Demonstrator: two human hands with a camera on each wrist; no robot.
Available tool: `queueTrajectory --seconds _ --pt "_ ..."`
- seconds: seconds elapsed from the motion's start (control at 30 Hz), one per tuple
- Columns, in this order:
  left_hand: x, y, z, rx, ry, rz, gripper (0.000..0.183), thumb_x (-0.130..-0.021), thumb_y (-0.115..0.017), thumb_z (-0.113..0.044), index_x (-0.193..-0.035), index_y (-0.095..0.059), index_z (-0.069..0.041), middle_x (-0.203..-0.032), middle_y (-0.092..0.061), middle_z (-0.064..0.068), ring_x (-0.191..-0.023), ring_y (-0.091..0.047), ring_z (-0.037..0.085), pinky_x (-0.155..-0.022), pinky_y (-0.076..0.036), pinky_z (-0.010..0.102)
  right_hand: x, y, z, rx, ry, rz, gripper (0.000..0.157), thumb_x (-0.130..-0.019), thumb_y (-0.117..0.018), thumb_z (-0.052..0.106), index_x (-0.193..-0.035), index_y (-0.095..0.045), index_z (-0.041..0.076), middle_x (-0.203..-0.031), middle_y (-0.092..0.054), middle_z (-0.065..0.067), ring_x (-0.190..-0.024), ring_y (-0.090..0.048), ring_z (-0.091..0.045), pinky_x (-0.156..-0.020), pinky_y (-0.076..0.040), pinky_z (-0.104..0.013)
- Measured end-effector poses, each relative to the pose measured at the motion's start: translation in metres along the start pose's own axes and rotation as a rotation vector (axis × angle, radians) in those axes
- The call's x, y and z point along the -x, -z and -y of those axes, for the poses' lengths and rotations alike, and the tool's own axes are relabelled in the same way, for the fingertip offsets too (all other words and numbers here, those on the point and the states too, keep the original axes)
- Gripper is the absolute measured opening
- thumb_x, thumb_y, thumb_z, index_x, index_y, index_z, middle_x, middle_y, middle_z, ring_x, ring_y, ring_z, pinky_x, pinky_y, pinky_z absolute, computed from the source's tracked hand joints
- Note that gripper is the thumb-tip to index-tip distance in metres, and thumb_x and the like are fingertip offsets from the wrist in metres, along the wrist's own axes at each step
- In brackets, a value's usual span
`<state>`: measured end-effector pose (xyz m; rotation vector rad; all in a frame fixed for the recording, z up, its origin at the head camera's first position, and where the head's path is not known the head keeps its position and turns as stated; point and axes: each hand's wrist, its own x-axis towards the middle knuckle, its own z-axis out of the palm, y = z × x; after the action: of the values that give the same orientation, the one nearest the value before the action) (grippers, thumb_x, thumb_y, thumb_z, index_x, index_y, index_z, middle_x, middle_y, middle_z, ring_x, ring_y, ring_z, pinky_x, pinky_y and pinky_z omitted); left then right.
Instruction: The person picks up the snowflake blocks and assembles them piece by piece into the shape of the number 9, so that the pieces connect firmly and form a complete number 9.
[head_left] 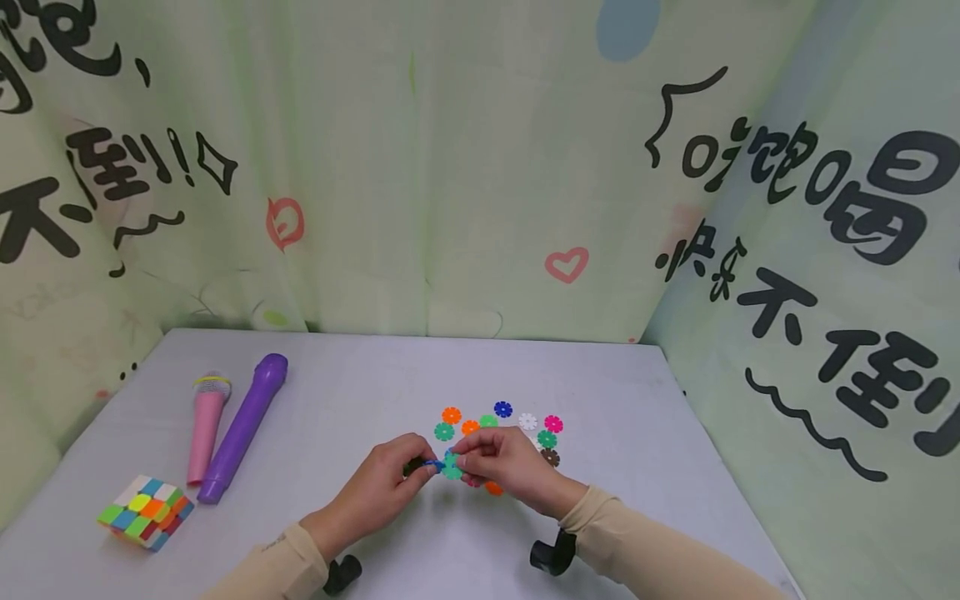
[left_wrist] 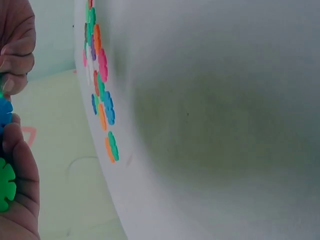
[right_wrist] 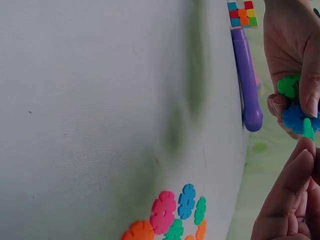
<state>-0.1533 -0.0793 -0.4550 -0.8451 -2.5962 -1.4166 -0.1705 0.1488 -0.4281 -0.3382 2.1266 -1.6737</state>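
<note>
My left hand (head_left: pixel 378 483) pinches a blue notched plastic disc (right_wrist: pixel 292 118) between thumb and fingers. A green notched disc (right_wrist: pixel 286 86) sits beside the blue one within the same hand, partly covered by the thumb. Opposite it, my right hand (head_left: pixel 517 468) pinches a lighter green disc (right_wrist: pixel 308 130), seen nearly edge-on. This disc's edge meets the rim of the blue one, above the table. Under and behind the hands lie several loose discs, among them an orange (head_left: pixel 451 415), a dark blue (head_left: pixel 503 408), a pink (head_left: pixel 553 424) and a brown one (head_left: pixel 551 457).
On the left of the white table (head_left: pixel 360 379) lie a pink toy microphone (head_left: pixel 206 429) and a longer purple microphone-shaped object (head_left: pixel 246 429). A puzzle cube (head_left: pixel 146 512) rests nearer the front left. Printed curtains (head_left: pixel 480 183) hang behind the table and along its sides.
</note>
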Motion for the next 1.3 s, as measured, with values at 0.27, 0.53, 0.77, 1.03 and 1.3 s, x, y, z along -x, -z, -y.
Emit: queueTrajectory --seconds 0.27,0.53,0.77,1.03,1.3 --pt "-0.003 -0.002 -0.004 -0.010 -0.014 -0.031 0.017 -0.094 -0.068 -0.005 -0.089 -0.060 -0.019 -0.080 -0.053 -0.013 -0.071 -0.051 0.008 -0.063 -0.047 0.025 0.000 -0.003 0.006 -0.024 0.018 -0.053 0.021 -0.090 -0.074 0.006 -0.106 -0.071 -0.007 -0.088 -0.073 -0.013 -0.075 -0.070 -0.023 -0.075 -0.058 -0.035" --pt "-0.006 -0.007 -0.006 -0.050 -0.046 -0.053 0.019 -0.092 -0.070 -0.003 -0.086 -0.059 -0.016 -0.078 -0.052 -0.012 -0.068 -0.048 0.007 -0.060 -0.045 0.024 -0.001 -0.002 0.005 0.003 0.020 -0.085 0.016 -0.089 -0.074 0.004 -0.102 -0.072 -0.006 -0.085 -0.073 -0.012 -0.073 -0.071 -0.023 -0.071 -0.058 -0.033" --pt "-0.007 -0.004 -0.007 0.000 0.022 0.029 0.014 -0.092 -0.073 -0.008 -0.095 -0.062 -0.017 -0.088 -0.058 -0.011 -0.078 -0.055 0.008 -0.072 -0.051 0.026 -0.002 0.005 0.001 0.066 0.011 -0.040 0.016 -0.091 -0.072 0.007 -0.104 -0.071 -0.002 -0.085 -0.072 -0.010 -0.078 -0.071 -0.030 -0.073 -0.058 -0.034" --pt "-0.009 0.006 -0.005 -0.072 0.085 0.114 0.016 -0.090 -0.076 -0.018 -0.104 -0.068 -0.014 -0.095 -0.064 -0.011 -0.085 -0.061 0.006 -0.079 -0.054 0.030 -0.002 0.009 -0.002 0.056 -0.015 -0.033 0.020 -0.093 -0.072 0.012 -0.107 -0.068 -0.001 -0.087 -0.071 -0.011 -0.085 -0.070 -0.038 -0.076 -0.057 -0.036" --pt "-0.007 0.008 -0.002 -0.106 0.079 0.102 0.009 -0.094 -0.071 -0.017 -0.104 -0.071 -0.015 -0.096 -0.067 -0.012 -0.086 -0.060 0.005 -0.081 -0.054 0.031 0.000 0.008 -0.001 0.006 -0.060 -0.016 0.023 -0.093 -0.072 0.012 -0.112 -0.069 0.000 -0.091 -0.072 -0.011 -0.090 -0.069 -0.035 -0.079 -0.056 -0.033"
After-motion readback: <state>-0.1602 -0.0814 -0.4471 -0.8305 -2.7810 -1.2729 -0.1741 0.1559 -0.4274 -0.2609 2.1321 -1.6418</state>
